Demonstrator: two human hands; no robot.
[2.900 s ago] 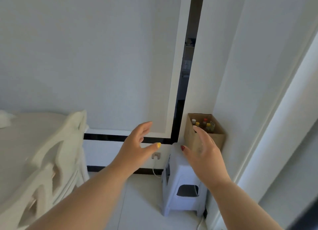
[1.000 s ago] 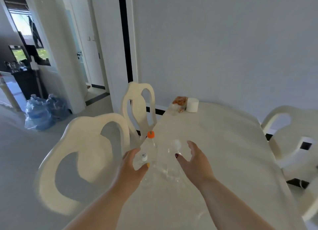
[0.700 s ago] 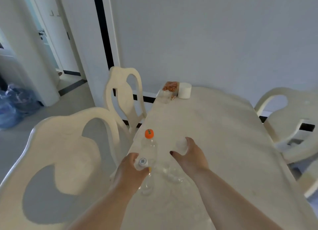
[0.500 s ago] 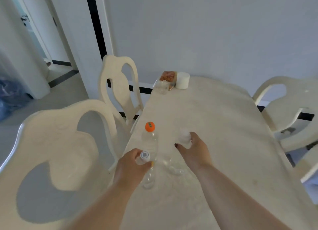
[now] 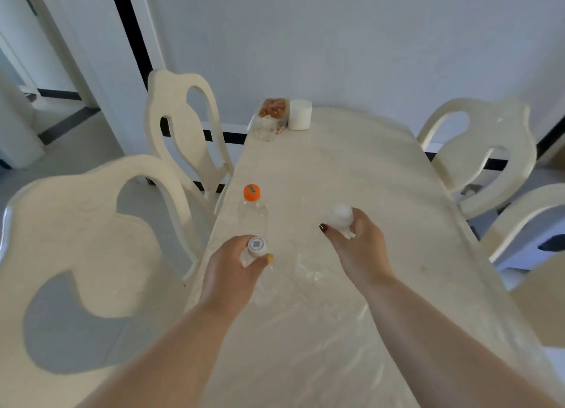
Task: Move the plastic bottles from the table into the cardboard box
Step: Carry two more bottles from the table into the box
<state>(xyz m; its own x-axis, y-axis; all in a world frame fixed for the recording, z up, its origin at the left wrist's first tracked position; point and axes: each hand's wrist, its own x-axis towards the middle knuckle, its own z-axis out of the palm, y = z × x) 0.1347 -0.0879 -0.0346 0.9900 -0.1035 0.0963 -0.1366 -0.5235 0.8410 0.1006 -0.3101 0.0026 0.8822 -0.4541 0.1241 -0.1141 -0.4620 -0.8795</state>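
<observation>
Head view: tabletop point(image 5: 351, 169), cream, with chairs on both sides.
Left hand point(image 5: 227, 274): grip closed round the neck of a clear bottle point(image 5: 256, 248) with a grey-white cap, near the tabletop's left edge.
Right hand point(image 5: 356, 242): grip closed round the neck of a second clear bottle point(image 5: 339, 216) with a white cap, further right.
Third bottle point(image 5: 252, 207): orange cap, upright, loose, just beyond the left hand and close to the same edge.
Lift state: cannot tell whether the two held bottles are off the surface.
Far end: snack bag point(image 5: 273, 109) and white roll point(image 5: 300, 114), well apart from the hands.
Box: not in view.
Progress: judged as pick-up stage; at least three bottles not yet boxed.
Risk, knock: the left hand or its bottle could clip the orange-capped one and tip it off the edge, since the two stand so close.
Risk, slip: thin empty plastic held only at the neck may swing or slide free on the carry.
Risk, snag: the near left chair point(image 5: 76, 239) back sits beside the left arm.
</observation>
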